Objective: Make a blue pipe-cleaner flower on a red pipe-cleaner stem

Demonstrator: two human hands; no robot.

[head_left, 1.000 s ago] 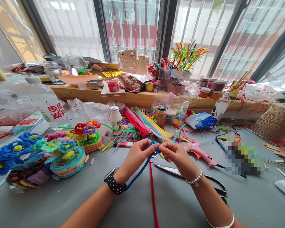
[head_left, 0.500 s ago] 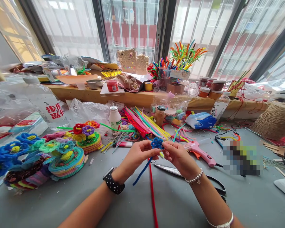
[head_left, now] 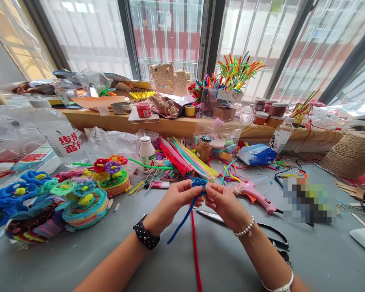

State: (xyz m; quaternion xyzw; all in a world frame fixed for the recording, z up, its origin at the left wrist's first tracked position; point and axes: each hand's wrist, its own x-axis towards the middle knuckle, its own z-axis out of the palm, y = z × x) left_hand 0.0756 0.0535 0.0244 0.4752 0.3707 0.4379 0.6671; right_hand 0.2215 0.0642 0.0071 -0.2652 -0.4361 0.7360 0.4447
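- The grey surface (head_left: 121,259) is strewn along its far side with bundled fuzzy stems (head_left: 182,156).
- By the left hand (head_left: 173,202), a blue looped piece (head_left: 198,181) is pinched at its left side, the grip closed between thumb and fingers.
- By the right hand (head_left: 226,202), its right side is pinched likewise; the exact fingertip contact is partly hidden.
- A red stem (head_left: 195,251) is seen below, stretched toward the near edge.
- The blue piece is held above the surface's middle; it is judged light, soft, bendable, barely slippery, its loops easily crushed, so best pinched where they meet.
- Its loose tail (head_left: 181,223) is pointed near and left, its long axis slanting down from the loops.
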